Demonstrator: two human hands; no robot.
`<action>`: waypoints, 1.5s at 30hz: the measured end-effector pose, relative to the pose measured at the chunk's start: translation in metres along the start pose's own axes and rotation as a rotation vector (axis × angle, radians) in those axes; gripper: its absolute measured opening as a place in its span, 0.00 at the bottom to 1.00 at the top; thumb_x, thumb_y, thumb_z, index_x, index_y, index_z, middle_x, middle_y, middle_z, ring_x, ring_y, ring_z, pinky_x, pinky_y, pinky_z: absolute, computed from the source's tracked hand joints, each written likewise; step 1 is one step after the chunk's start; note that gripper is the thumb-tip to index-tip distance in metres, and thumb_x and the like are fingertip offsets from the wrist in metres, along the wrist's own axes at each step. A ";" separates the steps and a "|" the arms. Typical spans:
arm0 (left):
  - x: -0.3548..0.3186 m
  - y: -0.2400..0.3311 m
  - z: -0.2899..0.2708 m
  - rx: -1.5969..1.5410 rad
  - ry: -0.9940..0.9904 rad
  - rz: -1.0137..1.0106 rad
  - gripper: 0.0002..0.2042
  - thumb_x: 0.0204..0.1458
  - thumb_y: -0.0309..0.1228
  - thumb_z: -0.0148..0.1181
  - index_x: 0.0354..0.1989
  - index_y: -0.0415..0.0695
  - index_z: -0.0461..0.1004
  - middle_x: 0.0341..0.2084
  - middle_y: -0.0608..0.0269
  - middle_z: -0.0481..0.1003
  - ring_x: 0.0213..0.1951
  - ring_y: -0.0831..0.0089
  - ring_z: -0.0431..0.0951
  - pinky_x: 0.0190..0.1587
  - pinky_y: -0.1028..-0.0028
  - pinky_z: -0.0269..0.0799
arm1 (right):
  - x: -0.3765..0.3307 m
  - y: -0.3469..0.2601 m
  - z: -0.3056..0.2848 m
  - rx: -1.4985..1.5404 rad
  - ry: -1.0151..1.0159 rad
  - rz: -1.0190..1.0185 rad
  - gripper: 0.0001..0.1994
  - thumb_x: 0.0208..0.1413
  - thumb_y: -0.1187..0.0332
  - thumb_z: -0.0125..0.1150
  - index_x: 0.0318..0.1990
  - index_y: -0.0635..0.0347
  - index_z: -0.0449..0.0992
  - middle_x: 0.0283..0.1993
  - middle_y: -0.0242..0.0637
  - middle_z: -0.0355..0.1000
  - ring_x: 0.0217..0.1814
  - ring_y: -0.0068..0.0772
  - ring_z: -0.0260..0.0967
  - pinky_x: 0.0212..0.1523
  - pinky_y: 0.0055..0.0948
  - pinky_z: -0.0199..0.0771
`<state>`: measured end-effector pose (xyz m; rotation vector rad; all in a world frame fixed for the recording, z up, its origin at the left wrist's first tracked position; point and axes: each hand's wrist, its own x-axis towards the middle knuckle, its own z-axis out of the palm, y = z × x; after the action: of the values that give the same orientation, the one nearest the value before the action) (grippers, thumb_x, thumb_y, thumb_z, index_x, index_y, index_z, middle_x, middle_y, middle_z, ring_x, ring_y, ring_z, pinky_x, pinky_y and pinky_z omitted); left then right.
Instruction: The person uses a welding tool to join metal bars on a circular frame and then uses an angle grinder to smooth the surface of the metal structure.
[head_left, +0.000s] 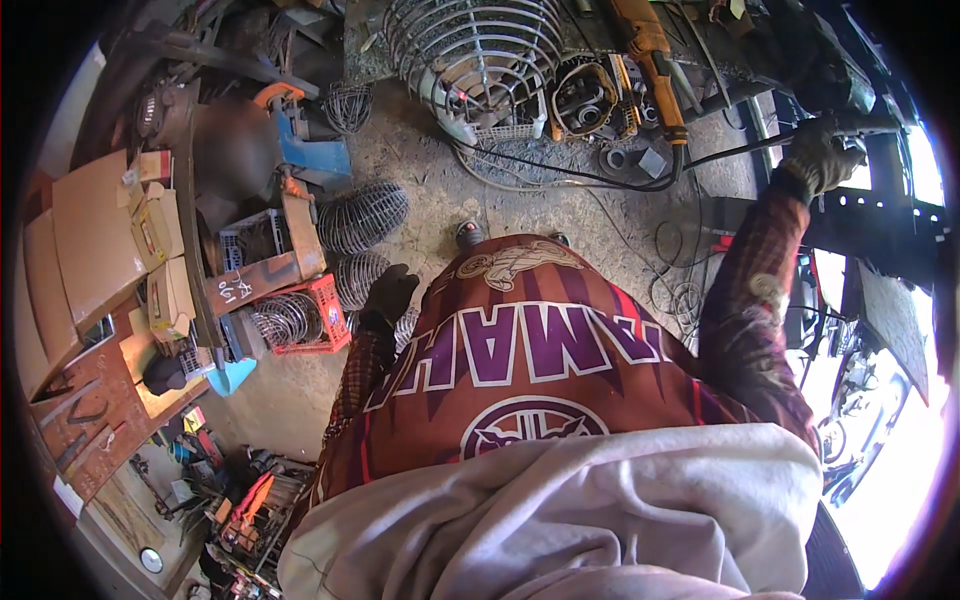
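My right hand (825,158), in a grey-brown work glove, reaches out to the far right. Its fingers are closed at a dark metal machine (860,215), around a part I cannot make out. My left hand (390,292), in a dark glove, hangs low at my left side. Its fingers look loosely apart, in shadow, and nothing shows in them. Closest to it are coils of steel wire rings (360,278) on the floor and a red plastic crate (318,318) with more wire rings.
Ahead stand a large round wire guard (478,60), an orange and grey power tool (655,75) with a black cable, and a bin of metal parts (585,98). Loose wire (680,290) lies on the floor at right. Cardboard boxes (105,225) fill the left.
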<state>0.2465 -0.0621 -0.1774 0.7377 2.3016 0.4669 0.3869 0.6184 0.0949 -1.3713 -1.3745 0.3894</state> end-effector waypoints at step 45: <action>0.261 0.192 -0.303 0.227 0.451 0.490 0.17 0.53 0.38 0.60 0.48 0.42 0.79 0.46 0.45 0.79 0.51 0.44 0.77 0.53 0.56 0.74 | -0.392 0.011 -0.123 0.156 -0.394 0.085 0.23 0.57 0.73 0.67 0.59 0.66 0.71 0.51 0.41 0.76 0.52 0.32 0.76 0.53 0.30 0.75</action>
<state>-0.0512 0.2099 0.0085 1.4504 2.6077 0.6487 0.3872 0.2330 -0.0465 -1.2691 -1.5673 0.8410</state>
